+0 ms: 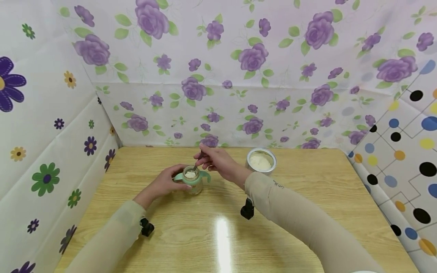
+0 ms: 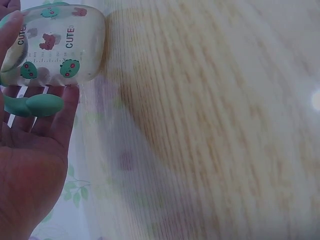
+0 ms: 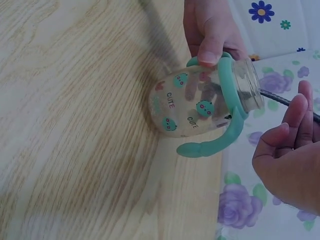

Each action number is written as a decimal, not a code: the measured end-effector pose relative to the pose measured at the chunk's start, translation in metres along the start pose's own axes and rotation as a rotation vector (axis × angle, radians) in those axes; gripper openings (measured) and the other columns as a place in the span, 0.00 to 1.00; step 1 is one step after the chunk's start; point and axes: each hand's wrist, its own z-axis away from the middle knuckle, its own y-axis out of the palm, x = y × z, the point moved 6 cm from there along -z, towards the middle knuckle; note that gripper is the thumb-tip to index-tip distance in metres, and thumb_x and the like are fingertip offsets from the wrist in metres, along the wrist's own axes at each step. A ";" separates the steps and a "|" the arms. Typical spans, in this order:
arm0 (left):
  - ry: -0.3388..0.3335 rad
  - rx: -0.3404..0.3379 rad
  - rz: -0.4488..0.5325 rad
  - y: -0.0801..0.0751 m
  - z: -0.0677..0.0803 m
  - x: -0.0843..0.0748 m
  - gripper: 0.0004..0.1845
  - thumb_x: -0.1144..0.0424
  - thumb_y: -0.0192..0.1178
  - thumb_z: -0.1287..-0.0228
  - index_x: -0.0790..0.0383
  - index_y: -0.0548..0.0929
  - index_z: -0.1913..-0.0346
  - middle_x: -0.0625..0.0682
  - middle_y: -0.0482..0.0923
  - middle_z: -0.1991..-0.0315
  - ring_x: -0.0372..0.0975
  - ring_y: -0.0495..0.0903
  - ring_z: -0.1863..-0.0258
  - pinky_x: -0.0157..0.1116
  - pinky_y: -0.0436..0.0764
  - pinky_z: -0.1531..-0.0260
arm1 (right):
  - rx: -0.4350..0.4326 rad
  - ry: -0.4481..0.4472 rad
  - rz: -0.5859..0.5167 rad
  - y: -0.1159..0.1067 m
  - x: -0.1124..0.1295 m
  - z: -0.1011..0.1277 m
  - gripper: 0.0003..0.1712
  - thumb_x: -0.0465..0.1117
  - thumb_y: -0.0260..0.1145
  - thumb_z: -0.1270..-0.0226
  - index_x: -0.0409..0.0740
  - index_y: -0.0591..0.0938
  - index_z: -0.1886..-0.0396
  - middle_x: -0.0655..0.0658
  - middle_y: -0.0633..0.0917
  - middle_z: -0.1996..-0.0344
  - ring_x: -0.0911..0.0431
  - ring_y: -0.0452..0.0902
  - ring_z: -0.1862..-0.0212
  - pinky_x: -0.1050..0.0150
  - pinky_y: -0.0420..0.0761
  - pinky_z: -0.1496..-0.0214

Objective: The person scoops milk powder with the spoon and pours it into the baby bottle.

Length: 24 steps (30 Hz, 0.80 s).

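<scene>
A clear baby bottle (image 1: 195,189) with a green two-handled collar stands upright on the table, its mouth uncovered. My left hand (image 1: 166,181) grips it from the left, thumb at the near side and fingers round behind. In the left wrist view, the bottle (image 2: 60,47) shows "CUTE" lettering and small green and red figures. My right hand (image 1: 220,162) pinches the dark, thin handle of a spoon (image 3: 275,97) above the bottle mouth. The spoon's lower end is inside the neck, where something whitish shows. Through the wall of the bottle (image 3: 195,107), the left fingers are visible.
To the right of my right hand stands a metal can (image 1: 263,173) holding pale powder. The wooden table (image 1: 191,235) meets a flowered cloth wall at the back, with patterned sheets at both sides. Black wrist cameras (image 1: 247,209) hang under both forearms.
</scene>
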 end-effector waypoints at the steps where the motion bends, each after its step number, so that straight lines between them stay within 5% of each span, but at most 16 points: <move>1: -0.001 -0.001 0.001 0.000 0.000 0.000 0.38 0.59 0.81 0.39 0.53 0.78 0.26 0.52 0.81 0.34 0.48 0.80 0.36 0.52 0.77 0.35 | 0.003 -0.003 0.008 0.000 0.001 0.000 0.33 0.60 0.51 0.11 0.34 0.86 0.43 0.52 0.89 0.67 0.58 0.80 0.66 0.65 0.75 0.62; 12: 0.006 0.002 0.006 0.000 0.001 0.000 0.36 0.62 0.80 0.36 0.55 0.78 0.26 0.54 0.81 0.34 0.47 0.80 0.38 0.46 0.81 0.40 | 0.140 -0.061 0.322 0.000 0.019 0.001 0.24 0.55 0.58 0.14 0.43 0.91 0.49 0.45 0.92 0.64 0.32 0.82 0.55 0.63 0.78 0.63; 24: 0.022 0.008 -0.011 0.000 0.002 0.000 0.37 0.62 0.79 0.36 0.53 0.77 0.25 0.53 0.80 0.33 0.48 0.79 0.36 0.49 0.79 0.37 | 0.281 -0.140 0.622 0.003 0.033 0.000 0.20 0.40 0.55 0.18 0.37 0.88 0.41 0.48 0.92 0.64 0.47 0.82 0.66 0.57 0.82 0.58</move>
